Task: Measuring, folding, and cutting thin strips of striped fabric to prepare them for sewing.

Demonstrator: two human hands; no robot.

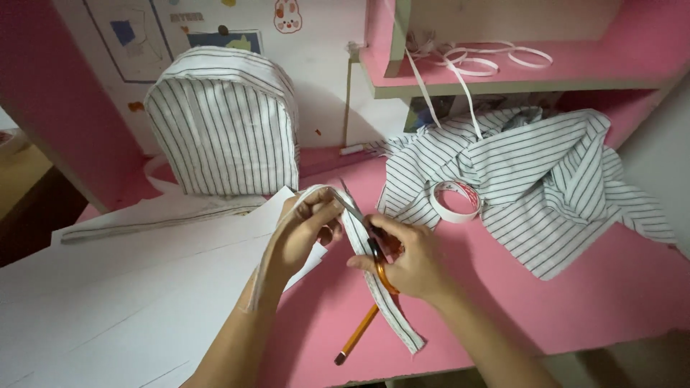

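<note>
On the pink desk (575, 287), the left hand (302, 230) pinched a striped strap (359, 237) while the right hand (410, 262), at three o'clock, gripped scissors (359, 219), blades on it, cut apparently unfinished.

Small cartoon sticker (287, 15) and blue-and-white paper drawings (136, 32) on the white wall panel behind the desk
</note>
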